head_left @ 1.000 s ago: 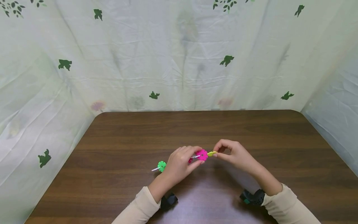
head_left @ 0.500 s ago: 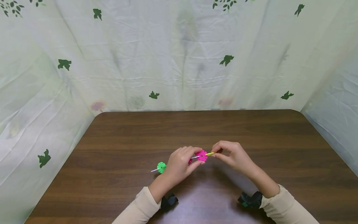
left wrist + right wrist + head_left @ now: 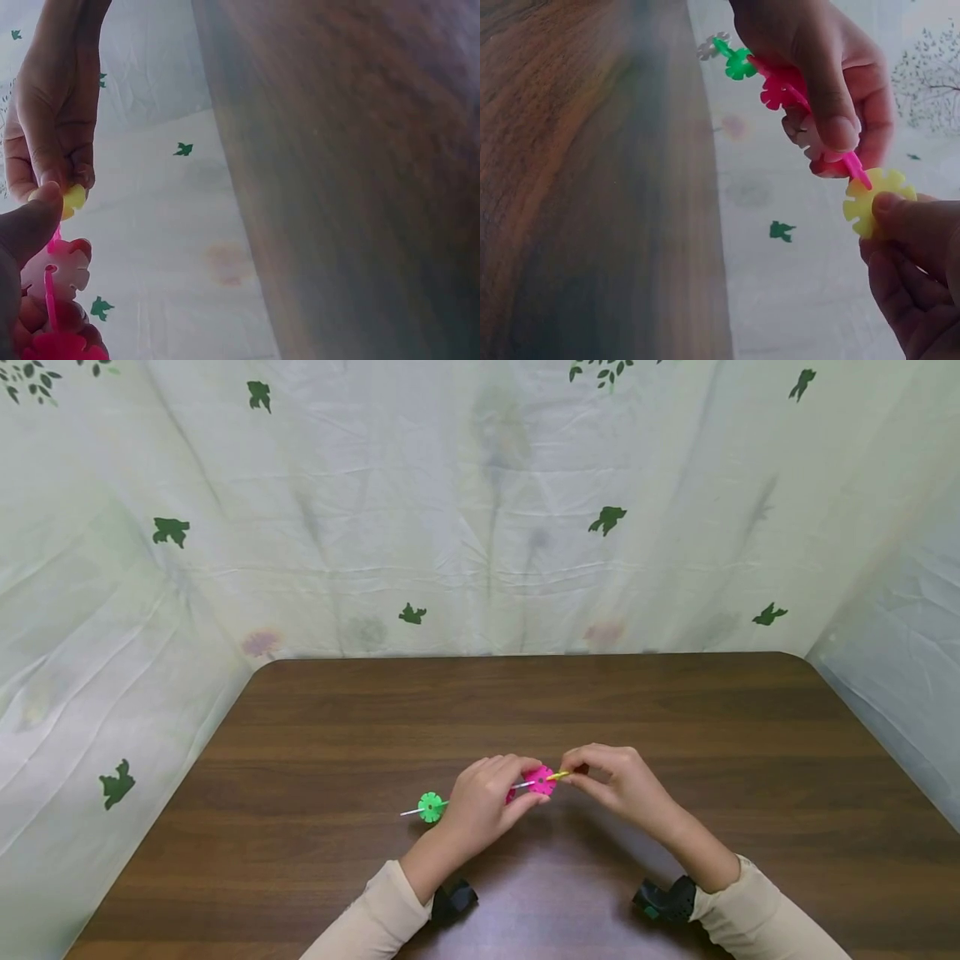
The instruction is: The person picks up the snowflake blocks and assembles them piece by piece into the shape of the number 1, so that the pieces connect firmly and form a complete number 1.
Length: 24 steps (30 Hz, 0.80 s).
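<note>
A chain of notched plastic discs runs between the hands above the table. My left hand [image 3: 480,797] holds it near its right end, thumb and fingers on the bright pink disc [image 3: 540,780]. Between thumb and fingertips, my right hand [image 3: 630,785] pinches a yellow disc [image 3: 859,214], which meets the pink disc's edge at an angle; how deep the notches overlap I cannot tell. Past the left hand hang a green disc [image 3: 739,64] and a white end disc [image 3: 707,49]. A second pink disc [image 3: 774,91] and a white disc [image 3: 808,140] are partly hidden by the left hand.
The brown wooden table [image 3: 375,710] stretches under both hands. White cloth [image 3: 450,527] with green bird and leaf prints hangs behind and at the sides. Black wrist cameras [image 3: 453,900] sit below each wrist, close to the tabletop.
My right hand has moved left and slightly down, bringing the yellow disc closer onto the pink disc's edge. The left hand has stayed nearly still; the green end has shifted slightly left.
</note>
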Motion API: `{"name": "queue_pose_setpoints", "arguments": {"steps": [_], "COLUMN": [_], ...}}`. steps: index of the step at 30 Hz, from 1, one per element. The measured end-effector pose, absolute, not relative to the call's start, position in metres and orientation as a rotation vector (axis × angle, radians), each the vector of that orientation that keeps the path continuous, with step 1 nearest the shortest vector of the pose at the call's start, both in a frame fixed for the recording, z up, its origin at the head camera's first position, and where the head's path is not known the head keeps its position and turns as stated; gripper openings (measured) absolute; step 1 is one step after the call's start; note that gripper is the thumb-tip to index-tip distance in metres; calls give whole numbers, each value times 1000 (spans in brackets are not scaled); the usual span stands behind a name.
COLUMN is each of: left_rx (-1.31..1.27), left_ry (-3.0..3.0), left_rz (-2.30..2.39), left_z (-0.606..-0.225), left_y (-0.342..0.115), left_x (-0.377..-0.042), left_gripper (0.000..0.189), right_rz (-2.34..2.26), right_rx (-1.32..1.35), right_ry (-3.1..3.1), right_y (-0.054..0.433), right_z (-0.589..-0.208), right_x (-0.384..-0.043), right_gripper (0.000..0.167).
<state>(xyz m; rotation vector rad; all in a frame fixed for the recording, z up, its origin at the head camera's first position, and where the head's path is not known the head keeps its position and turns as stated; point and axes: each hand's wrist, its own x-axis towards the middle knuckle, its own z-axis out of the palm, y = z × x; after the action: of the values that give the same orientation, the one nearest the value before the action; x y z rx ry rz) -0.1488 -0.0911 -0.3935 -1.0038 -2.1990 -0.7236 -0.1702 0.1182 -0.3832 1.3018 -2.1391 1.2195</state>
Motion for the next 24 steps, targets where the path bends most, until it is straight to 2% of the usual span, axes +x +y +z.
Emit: {"name": "queue_pose_setpoints", "arguments": {"steps": [6, 10, 19, 24], "left_rx": [-986, -995, -1017, -1021], "left_ry": [-2190, -2180, -2245, -2318], "left_rz": [-753, -757, -720, -762], "left_z": [-393, -393, -394, -394], "left_y": [-92, -91, -89, -89], "left_x": [-150, -151, -150, -149], "left_gripper": [36, 34, 34, 39], "right_rz": [1308, 1470, 1797, 2018], "right_rx": [1220, 1149, 941, 940], "right_ry": [-2210, -2306, -2468, -2402], "right_y": [113, 108, 110, 112], "right_z": [-373, -361, -384, -387], "right_x": [-165, -155, -162, -165], "right_gripper": [24, 20, 14, 15]}}
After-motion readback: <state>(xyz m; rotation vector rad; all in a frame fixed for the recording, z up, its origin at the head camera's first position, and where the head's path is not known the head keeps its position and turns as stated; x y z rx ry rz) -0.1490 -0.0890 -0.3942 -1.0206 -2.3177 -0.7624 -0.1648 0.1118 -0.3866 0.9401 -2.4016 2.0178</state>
